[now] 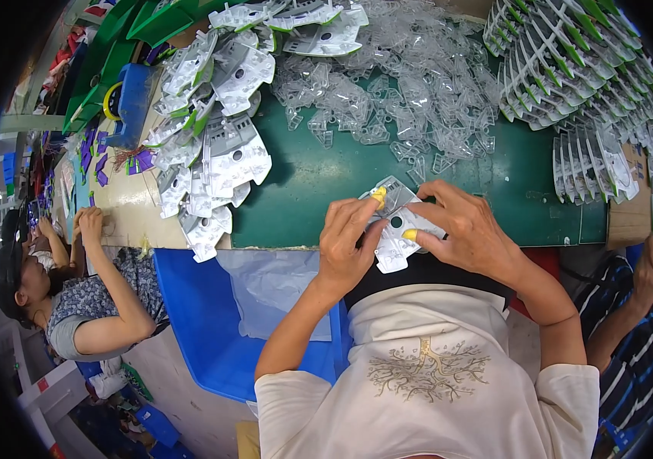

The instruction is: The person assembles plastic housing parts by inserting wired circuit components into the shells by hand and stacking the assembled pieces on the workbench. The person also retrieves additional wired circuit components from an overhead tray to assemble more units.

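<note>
Between my hands, at the front edge of the green table, lies a white and grey plastic shell part (pixel 397 239) with a dark round hole. My left hand (pixel 347 239) grips its left side, a yellow finger cover on one fingertip. My right hand (pixel 460 228) holds the other side, its thumb in a yellow cover pressed on the part and its fingers bent over the upper edge. Whether a small clear piece sits under those fingers I cannot tell. Just beyond spreads a heap of clear plastic pieces (pixel 418 92).
Similar white shells (pixel 238 157) are piled at the left; more stand in stacked rows (pixel 571 61) at the right, by a cardboard box (pixel 628 199). A blue tape dispenser (pixel 129 103) stands far left. Below the edge hangs a blue bin (pixel 212 336). Co-workers sit on both sides.
</note>
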`<state>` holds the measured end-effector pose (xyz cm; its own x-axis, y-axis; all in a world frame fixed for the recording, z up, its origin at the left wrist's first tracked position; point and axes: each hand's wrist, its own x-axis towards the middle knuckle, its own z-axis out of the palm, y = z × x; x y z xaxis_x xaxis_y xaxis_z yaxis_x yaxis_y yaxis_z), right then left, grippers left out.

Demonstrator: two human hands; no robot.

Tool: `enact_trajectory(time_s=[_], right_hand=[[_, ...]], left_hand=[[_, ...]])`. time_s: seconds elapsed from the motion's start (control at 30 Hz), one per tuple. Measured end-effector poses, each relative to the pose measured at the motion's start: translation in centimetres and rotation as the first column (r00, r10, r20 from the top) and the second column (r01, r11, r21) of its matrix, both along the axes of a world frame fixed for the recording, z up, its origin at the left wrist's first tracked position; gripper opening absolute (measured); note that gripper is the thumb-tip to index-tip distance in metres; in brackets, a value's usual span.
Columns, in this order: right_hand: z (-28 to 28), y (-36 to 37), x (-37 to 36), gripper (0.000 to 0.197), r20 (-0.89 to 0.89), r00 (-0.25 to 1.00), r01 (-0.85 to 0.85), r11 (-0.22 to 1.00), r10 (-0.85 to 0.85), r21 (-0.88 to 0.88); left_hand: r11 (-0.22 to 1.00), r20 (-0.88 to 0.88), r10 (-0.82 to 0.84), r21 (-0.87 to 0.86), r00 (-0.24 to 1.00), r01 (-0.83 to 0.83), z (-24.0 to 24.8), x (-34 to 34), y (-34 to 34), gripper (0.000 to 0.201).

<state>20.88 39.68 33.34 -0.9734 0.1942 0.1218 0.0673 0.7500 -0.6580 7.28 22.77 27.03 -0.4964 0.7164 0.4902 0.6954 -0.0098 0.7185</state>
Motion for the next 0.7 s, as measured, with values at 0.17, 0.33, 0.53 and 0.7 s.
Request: enact_trajectory(time_s=[0.17, 0.33, 0.53, 0.7], right_hand=[[0.2, 0.1, 0.0, 0.03, 0.036, 0.999, -0.039, 0.999, 0.038, 0.035], [0.3, 0.0, 0.4, 0.026, -0.046, 0.999, 0.028, 0.999, -0.026, 0.046], [1.7, 0.1, 1.5, 0.03, -0.132, 0.991, -0.011, 0.944, -0.035, -0.33], [-0.9, -2.1, 1.9, 0.021, -0.24, 0.97, 0.03, 0.974, 0.025, 0.226]], left_hand=[[0.983, 0.043, -0.153, -0.097, 0.987, 0.157, 0.7, -1.1, 0.4, 0.054], [0.927, -0.012, -0.293, -0.247, 0.956, 0.281, 1.9, -1.6, 0.6, 0.058], [0.905, -0.102, -0.298, -0.348, 0.949, 0.247, 2.2, -1.0, 0.4, 0.072], [0.924, -0.04, -0.273, -0.289, 0.961, 0.25, 1.8, -0.8, 0.5, 0.066]])
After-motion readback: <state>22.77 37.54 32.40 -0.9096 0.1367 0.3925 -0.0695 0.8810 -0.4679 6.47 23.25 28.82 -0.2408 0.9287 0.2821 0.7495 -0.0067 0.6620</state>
